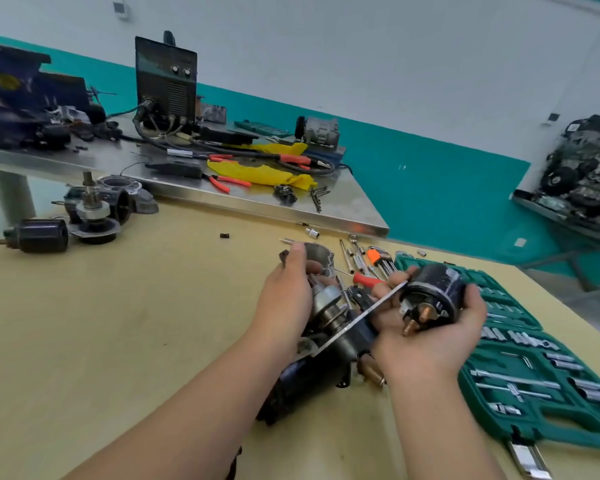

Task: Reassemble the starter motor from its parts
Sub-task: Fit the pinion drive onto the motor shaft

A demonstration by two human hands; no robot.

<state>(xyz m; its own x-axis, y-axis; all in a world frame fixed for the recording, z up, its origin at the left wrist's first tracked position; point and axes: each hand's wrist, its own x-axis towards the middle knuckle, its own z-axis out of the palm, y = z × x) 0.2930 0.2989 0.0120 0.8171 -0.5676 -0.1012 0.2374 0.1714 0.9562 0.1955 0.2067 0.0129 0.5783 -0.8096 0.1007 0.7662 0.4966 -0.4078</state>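
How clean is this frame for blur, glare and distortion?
Head view: fisheye bends the steel bench edge and tilts the walls; lighting flat, shadows faint, mild sheen on the steel; overall soft, left hand on the starter motor and right hand holding the solenoid slightly smeared.

L hand [286, 292] & R hand [437, 336]: shown bare. Both forearms shown bare fr wrist down to btm frame edge. Thumbnail on L hand seen cut short. Rest of body kept out of view.
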